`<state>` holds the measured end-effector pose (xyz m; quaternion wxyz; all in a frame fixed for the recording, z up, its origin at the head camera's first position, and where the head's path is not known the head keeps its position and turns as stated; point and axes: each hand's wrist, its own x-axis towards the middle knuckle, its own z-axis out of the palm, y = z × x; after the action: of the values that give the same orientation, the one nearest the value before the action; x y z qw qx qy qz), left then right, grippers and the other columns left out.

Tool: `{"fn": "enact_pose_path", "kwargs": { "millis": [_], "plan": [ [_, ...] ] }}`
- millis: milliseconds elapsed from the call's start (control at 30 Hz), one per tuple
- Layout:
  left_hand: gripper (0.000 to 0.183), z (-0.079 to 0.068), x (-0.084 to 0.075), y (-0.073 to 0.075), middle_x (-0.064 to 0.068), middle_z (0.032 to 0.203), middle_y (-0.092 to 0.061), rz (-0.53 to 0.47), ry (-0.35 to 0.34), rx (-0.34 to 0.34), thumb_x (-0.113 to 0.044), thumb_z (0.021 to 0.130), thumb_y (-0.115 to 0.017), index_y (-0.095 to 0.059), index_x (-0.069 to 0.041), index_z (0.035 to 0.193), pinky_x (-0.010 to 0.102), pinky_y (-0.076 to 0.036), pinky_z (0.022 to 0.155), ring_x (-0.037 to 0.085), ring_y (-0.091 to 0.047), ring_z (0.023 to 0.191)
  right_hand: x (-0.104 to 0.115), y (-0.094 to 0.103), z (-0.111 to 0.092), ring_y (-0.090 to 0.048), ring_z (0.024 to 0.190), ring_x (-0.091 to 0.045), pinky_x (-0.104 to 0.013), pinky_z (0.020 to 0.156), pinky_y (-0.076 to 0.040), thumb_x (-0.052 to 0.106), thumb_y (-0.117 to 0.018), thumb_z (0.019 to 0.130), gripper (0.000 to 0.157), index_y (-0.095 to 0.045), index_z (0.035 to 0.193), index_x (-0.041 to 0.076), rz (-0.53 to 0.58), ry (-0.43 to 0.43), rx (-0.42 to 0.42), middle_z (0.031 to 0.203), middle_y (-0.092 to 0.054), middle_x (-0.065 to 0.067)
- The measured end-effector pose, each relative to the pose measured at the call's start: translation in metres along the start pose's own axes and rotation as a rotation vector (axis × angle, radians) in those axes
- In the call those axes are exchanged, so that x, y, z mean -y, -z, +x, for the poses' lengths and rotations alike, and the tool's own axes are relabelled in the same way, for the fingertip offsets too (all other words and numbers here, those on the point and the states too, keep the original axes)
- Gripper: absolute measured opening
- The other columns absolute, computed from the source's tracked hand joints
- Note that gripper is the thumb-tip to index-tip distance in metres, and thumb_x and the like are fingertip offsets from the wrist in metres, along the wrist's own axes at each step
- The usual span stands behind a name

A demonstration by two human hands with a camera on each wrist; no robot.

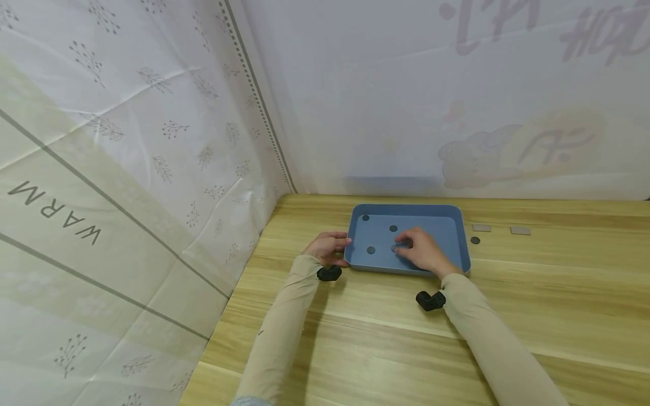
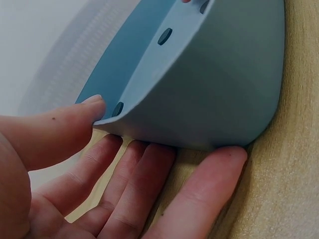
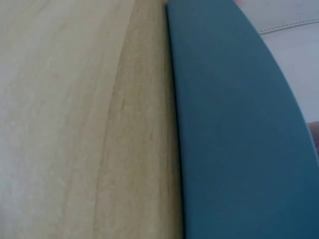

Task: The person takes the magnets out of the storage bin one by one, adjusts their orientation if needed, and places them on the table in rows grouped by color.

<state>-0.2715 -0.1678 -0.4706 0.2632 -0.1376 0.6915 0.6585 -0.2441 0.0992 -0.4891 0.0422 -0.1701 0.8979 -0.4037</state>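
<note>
A shallow blue tray (image 1: 408, 210) lies on the wooden table near the wall. My left hand (image 1: 328, 247) holds its left side; in the left wrist view the thumb (image 2: 75, 124) is over the rim and the fingers lie against the outer wall. Inside the tray, my right hand (image 1: 422, 251) pinches a small dark round disc (image 1: 394, 248) between thumb and fingertips, low over the floor. Other dark discs lie flat in the tray: one in the far left corner (image 1: 365, 217), a middle disc (image 1: 393, 228) and a near-left disc (image 1: 370, 250). The right wrist view shows mainly the tray's outer wall (image 3: 234, 124).
Right of the tray, one more dark disc (image 1: 475, 240) lies on the table (image 1: 558, 293). Two small tan rectangular pieces, a nearer one (image 1: 481, 228) and a farther one (image 1: 520, 230), lie beyond it. A printed cloth (image 1: 355, 113) hangs behind the table's back edge.
</note>
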Motion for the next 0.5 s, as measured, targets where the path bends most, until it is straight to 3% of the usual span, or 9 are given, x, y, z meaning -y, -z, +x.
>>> {"fn": "enact_pose_path", "kwargs": {
  "millis": [333,500],
  "plan": [
    [0.051,-0.0002,0.0012,0.0,0.024,0.132,-0.055,0.001,0.0,0.005,-0.009,0.096,-0.059,-0.042,-0.001,0.143,0.058,-0.047,0.095,0.03,-0.059,0.111,-0.0022,-0.0026,0.0031,-0.043,0.08,-0.023,-0.035,0.071,-0.036,0.01,-0.069,0.087,0.028,-0.067,0.114,0.001,-0.053,0.035,0.023,0.103,-0.056,-0.017],
    [0.05,0.0013,0.0015,-0.0004,0.024,0.13,-0.056,0.003,-0.004,-0.005,-0.009,0.095,-0.059,-0.043,-0.001,0.142,0.058,-0.048,0.093,0.029,-0.06,0.108,0.0008,-0.0008,0.0027,-0.045,0.083,-0.025,-0.04,0.075,-0.04,0.009,-0.069,0.088,0.03,-0.067,0.117,0.0,-0.049,0.043,0.035,0.11,-0.054,-0.021]
  ]
}}
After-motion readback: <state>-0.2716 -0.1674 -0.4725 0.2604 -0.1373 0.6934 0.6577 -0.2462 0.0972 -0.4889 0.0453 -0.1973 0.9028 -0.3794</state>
